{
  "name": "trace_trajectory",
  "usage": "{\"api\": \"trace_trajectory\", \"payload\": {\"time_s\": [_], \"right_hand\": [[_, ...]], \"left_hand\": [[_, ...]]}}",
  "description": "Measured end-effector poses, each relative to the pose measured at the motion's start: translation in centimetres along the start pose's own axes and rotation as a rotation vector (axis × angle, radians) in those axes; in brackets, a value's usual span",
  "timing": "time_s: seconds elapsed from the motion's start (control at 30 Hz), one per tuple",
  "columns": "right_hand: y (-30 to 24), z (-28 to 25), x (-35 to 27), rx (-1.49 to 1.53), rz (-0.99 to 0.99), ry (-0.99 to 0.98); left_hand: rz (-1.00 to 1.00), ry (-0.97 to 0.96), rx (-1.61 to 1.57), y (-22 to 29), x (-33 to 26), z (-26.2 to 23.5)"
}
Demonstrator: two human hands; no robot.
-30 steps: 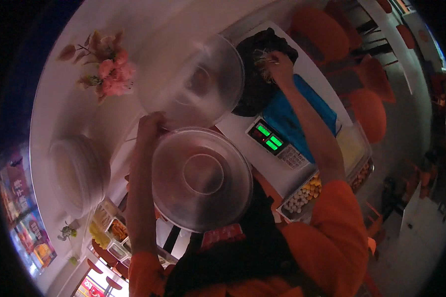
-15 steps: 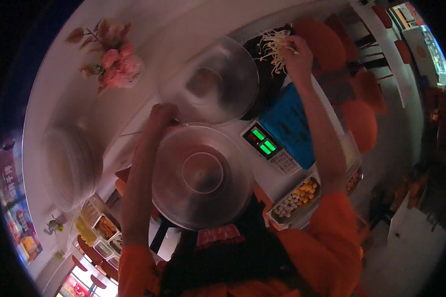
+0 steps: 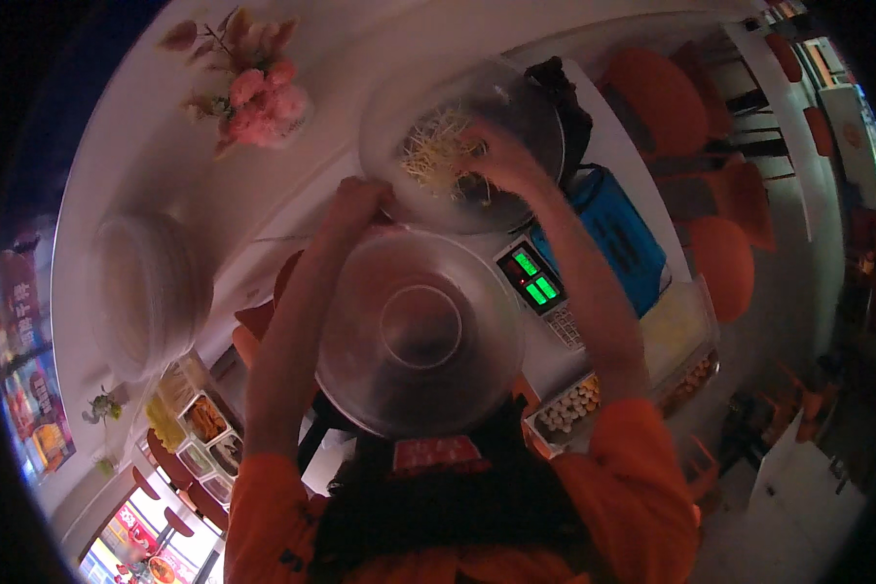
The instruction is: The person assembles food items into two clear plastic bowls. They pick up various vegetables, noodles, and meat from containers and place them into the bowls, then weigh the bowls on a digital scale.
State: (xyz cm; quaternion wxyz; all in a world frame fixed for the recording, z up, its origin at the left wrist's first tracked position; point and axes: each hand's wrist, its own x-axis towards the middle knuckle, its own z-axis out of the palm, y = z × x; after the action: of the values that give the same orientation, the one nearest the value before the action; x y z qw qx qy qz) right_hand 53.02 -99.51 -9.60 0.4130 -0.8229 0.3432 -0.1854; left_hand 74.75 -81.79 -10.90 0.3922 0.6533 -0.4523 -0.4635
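My right hand [image 3: 501,158] reaches over the far clear bowl [image 3: 545,127], its fingers curled round a loose bunch of bean sprouts [image 3: 436,154]. The sprouts fan out inside the bowl's outline; whether they touch its bottom I cannot tell. My left hand [image 3: 365,200] is closed at the upper left rim of the near clear round bowl [image 3: 420,326], which is tilted close to my apron. Just right of the bowls, a scale [image 3: 530,277] shows lit green digits, partly behind my right forearm.
A blue bag [image 3: 618,238] and a black bag [image 3: 565,102] lie at the right. Trays of small balls [image 3: 569,404] stand below the scale. Stacked clear lids or bowls [image 3: 146,297] and pink flowers [image 3: 268,102] are at the left. Orange chairs [image 3: 715,268] stand beyond the table.
My right hand has moved left and down with the bean sprouts, from above the black bag to over the far bowl. My left hand and the near bowl appear slightly farther right.
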Motion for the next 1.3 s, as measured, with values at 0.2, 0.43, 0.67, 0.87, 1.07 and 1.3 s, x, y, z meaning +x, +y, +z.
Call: {"api": "trace_trajectory", "payload": {"time_s": [0.2,0.43,0.67,0.87,1.07,1.3], "right_hand": [[3.6,-6.5,1.7,0.141,-0.022,0.205],[13.5,-8.6,1.7,0.042,0.181,0.223],[17.4,-0.5,3.7,-0.465,0.058,0.108],[19.1,6.7,2.7,-0.650,0.178,0.047],[20.5,5.8,1.6,-0.654,0.095,0.096],[19.8,0.1,1.0,-0.571,0.038,0.096]], "left_hand": [[-0.330,0.177,-0.255,0.8,-1.2,0.2],[-0.401,0.322,-0.356,6.1,-4.4,-2.2],[-0.351,0.365,-0.295,6.7,-10.2,-5.4],[-0.452,0.491,-0.391,6.8,-12.5,-6.7],[-0.473,0.565,-0.494,6.5,-12.4,-6.8],[-0.460,0.540,-0.526,7.2,-11.2,-6.3]]}}
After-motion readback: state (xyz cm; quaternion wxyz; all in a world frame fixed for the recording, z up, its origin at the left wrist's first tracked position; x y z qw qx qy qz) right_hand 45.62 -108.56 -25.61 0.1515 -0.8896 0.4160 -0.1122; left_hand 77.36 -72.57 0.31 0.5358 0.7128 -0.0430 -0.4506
